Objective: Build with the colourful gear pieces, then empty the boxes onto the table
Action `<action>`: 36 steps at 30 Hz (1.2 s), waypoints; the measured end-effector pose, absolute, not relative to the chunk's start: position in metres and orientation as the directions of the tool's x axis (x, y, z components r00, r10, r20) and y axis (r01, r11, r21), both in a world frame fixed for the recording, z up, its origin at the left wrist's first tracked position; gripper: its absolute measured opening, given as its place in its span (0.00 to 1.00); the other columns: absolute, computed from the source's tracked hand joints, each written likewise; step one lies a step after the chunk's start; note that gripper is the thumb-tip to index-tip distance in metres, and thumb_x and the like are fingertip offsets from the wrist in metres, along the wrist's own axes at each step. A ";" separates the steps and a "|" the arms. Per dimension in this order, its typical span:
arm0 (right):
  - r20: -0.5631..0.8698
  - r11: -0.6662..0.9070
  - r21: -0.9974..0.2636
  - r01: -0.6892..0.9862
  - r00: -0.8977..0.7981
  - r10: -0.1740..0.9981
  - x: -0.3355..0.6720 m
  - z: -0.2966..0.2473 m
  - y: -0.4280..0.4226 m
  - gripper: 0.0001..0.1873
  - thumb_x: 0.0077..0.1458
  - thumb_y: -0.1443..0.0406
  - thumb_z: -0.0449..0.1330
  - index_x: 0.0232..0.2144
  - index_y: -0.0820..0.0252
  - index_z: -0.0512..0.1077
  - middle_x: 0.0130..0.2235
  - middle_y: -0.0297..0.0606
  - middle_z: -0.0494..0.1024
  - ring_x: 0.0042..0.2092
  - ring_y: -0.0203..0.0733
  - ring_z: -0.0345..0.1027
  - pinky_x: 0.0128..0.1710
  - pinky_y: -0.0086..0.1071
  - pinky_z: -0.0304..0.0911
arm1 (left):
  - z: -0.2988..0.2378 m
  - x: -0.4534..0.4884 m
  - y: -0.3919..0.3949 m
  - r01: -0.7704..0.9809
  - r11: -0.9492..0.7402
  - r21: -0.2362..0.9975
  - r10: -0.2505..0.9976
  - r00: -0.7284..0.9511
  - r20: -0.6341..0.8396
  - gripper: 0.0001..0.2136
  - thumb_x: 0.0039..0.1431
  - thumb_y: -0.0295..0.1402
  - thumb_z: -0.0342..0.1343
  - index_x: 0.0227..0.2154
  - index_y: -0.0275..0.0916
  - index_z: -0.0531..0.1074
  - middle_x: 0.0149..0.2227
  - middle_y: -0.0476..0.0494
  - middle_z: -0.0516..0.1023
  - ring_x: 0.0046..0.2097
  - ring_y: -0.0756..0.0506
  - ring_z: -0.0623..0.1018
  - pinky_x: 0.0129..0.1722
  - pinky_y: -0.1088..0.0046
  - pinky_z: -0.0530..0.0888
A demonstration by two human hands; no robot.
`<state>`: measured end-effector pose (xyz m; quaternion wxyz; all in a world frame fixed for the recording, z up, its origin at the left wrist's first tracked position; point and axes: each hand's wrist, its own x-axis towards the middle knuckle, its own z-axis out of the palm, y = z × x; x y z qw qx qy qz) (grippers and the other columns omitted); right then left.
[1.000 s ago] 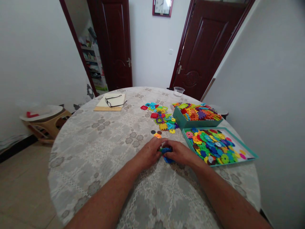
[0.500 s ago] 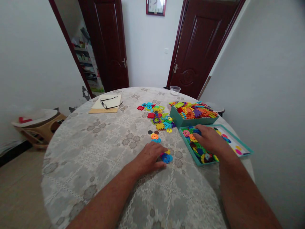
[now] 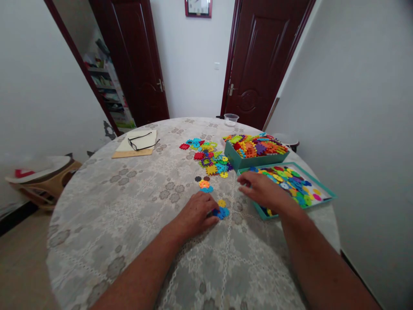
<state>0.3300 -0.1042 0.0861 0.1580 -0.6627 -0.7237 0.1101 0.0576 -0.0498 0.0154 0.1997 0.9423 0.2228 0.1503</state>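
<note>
My left hand (image 3: 198,213) rests on the tablecloth, with thumb and forefinger at the edge of blue notched plastic discs (image 3: 223,213). A yellow disc (image 3: 221,203) lies just beyond them. Over the near left edge of the shallow tray (image 3: 263,216) is my right hand (image 3: 263,189), fingers curled toward the thumb; whatever they hold is hidden. Many coloured discs (image 3: 300,193) lie in that tray. Ahead of my left hand, an orange disc (image 3: 204,184) sits among blue and dark ones.
A pile of coloured notched pieces (image 3: 211,161) spreads mid-table. Behind the tray stands a teal box (image 3: 241,162) heaped with more pieces. Glasses (image 3: 142,142) lie on paper (image 3: 121,150) at the left, and a clear plastic bowl (image 3: 231,119) stands at the far edge.
My right hand has come out of the tray's middle toward its left edge, uncovering more discs. My left hand stays by the blue discs, its fingers off the yellow one. The view has shifted slightly.
</note>
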 end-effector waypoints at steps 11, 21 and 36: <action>-0.182 0.245 -0.390 0.888 -0.335 0.925 0.284 0.050 -0.099 0.13 0.53 0.66 0.65 0.43 0.57 0.75 0.44 0.42 0.78 0.45 0.47 0.72 0.41 0.32 0.59 | 0.014 0.061 -0.056 0.490 -0.787 0.375 0.572 0.807 0.147 0.13 0.61 0.41 0.64 0.44 0.41 0.74 0.46 0.40 0.75 0.49 0.38 0.71 0.50 0.60 0.67; -0.099 0.306 -0.320 0.896 -0.353 0.930 0.279 0.042 -0.094 0.06 0.60 0.64 0.60 0.38 0.60 0.74 0.39 0.42 0.78 0.40 0.44 0.70 0.38 0.32 0.56 | 0.014 0.062 -0.059 0.518 -0.761 0.390 0.605 0.784 0.141 0.06 0.62 0.35 0.61 0.41 0.42 0.73 0.44 0.42 0.77 0.49 0.38 0.72 0.48 0.61 0.67; -0.089 0.189 -0.521 0.832 -0.273 0.958 0.293 0.052 -0.092 0.13 0.60 0.67 0.58 0.47 0.55 0.77 0.37 0.36 0.82 0.37 0.41 0.73 0.35 0.30 0.58 | 0.010 0.062 -0.059 0.526 -0.709 0.470 0.649 0.748 0.142 0.18 0.60 0.32 0.63 0.53 0.44 0.72 0.52 0.41 0.78 0.54 0.36 0.73 0.52 0.59 0.68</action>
